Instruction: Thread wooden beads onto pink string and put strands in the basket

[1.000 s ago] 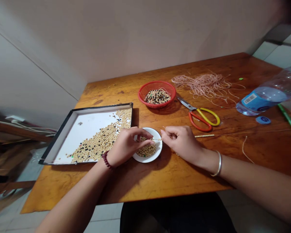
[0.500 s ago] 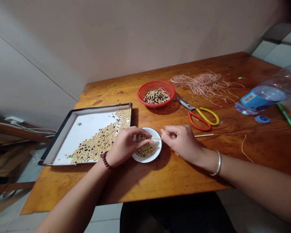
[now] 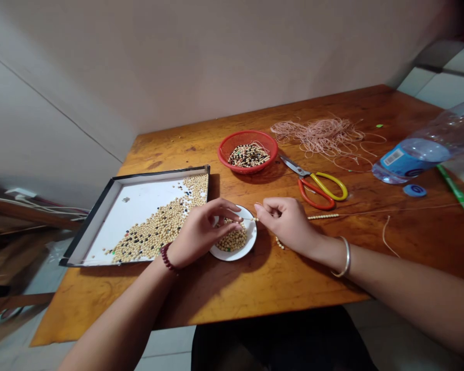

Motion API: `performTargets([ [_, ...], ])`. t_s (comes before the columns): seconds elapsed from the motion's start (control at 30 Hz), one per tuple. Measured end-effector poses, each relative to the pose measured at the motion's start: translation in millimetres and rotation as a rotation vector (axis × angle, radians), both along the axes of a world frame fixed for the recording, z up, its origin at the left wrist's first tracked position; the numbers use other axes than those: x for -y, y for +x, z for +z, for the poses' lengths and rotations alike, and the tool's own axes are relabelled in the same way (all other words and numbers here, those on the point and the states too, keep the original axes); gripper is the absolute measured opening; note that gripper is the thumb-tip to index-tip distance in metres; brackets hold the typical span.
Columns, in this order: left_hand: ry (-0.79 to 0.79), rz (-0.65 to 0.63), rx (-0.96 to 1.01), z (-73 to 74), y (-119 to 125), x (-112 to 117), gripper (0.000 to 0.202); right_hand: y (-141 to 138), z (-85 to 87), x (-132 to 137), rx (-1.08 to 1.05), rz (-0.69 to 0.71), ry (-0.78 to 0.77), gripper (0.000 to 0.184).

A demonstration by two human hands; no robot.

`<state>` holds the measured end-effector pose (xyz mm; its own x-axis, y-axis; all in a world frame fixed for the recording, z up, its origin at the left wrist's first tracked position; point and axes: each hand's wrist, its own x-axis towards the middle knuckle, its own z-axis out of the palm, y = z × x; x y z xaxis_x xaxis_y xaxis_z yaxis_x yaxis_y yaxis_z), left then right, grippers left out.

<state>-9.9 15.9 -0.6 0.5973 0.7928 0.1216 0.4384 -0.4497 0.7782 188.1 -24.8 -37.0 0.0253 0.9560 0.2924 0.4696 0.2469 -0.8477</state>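
My left hand [image 3: 201, 224] is over the white plate [image 3: 251, 245] of small cream beads [image 3: 232, 241], thumb and forefinger pinched on a thin needle [image 3: 247, 219]. A couple of beads sit at the needle's right end. Just right of the plate, my right hand [image 3: 288, 220] is closed, its thumb and forefinger pinching at these beads and the thread. From under this hand a beaded string [image 3: 322, 216] runs right, continuing as bare thread. A short curve of beads [image 3: 280, 243] hangs below its fingers. Its palm side is hidden.
A shallow tray [image 3: 88, 216] of cream and dark beads lies left. Behind are a red basket [image 3: 248, 169] of beads, scissors [image 3: 317, 185] and tangled pink thread [image 3: 320, 135]. A plastic bottle [image 3: 413, 157], blue cap [image 3: 414, 190] and green stick [image 3: 458, 193] lie right.
Both hands stay nearly in place, still pinching. Beads at the right fingertips show more plainly, and more of the bead curve below the right hand is visible. The view has shifted slightly.
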Motion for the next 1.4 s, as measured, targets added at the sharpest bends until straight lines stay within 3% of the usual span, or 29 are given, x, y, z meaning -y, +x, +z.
performTargets([
  [0.23, -0.133, 0.063, 0.077, -0.9, 0.5, -1.7, 0.033, 0.4, 0.7, 0.5, 0.023, 0.007, 0.038, 0.041],
  [0.53, -0.444, 0.095, 0.409, 0.5, 1.5, -3.4, 0.037, -0.7, 1.0, -1.5, -0.069, 0.032, -0.015, 0.042],
  [1.03, -0.423, 0.100, 0.463, 2.5, 4.9, 5.2, 0.029, -1.4, -1.3, -4.2, -0.268, 0.173, -0.116, 0.043],
  [1.4, -0.443, 0.084, 0.459, 1.7, 4.7, 4.8, 0.024, -3.2, 4.9, -1.2, -0.346, 0.202, -0.142, 0.047],
])
